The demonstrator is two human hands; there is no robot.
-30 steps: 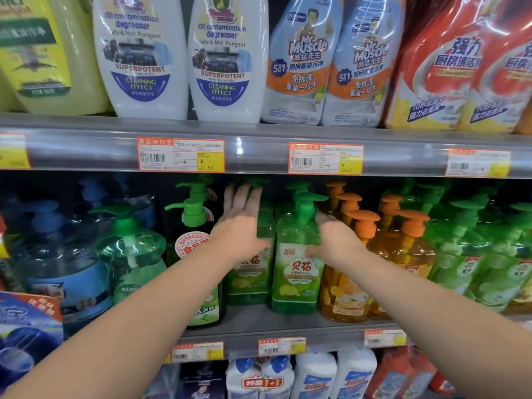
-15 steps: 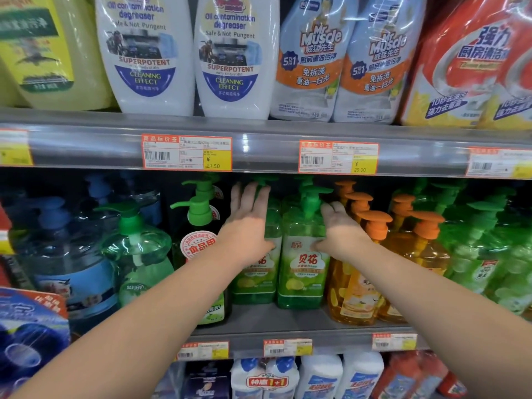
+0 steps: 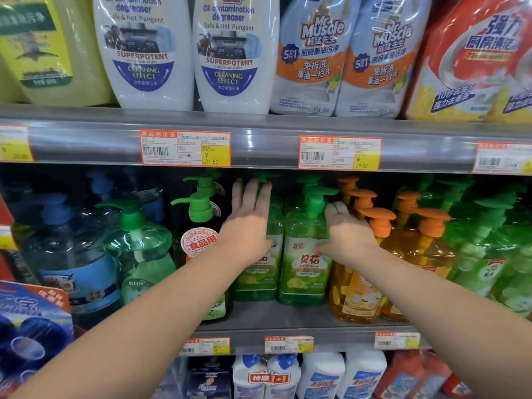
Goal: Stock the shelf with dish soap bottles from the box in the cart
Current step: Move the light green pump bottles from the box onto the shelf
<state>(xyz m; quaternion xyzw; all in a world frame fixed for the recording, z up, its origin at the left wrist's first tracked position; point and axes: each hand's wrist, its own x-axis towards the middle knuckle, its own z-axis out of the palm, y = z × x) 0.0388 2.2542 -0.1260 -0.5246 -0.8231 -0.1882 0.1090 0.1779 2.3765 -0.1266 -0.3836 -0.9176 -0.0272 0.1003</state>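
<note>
Two green dish soap bottles with pump tops stand side by side on the middle shelf (image 3: 288, 318). My left hand (image 3: 249, 223) lies flat with straight fingers against the left green bottle (image 3: 259, 275), covering its upper part. My right hand (image 3: 347, 236) rests on the right side of the right green bottle (image 3: 306, 263), thumb across its front and fingers behind it, next to the orange pumps. More green bottles stand behind these two, mostly hidden. The cart and box are out of view.
Orange dish soap bottles (image 3: 359, 289) stand right of the green pair, more green pump bottles (image 3: 489, 254) further right. A dark bottle with a red sticker (image 3: 201, 243) and round green and blue bottles are to the left. Large cleaner bottles fill the shelf above (image 3: 259, 145).
Both hands stay on the two green bottles; my left hand has slid slightly up and back over its bottle. The view has drifted a little.
</note>
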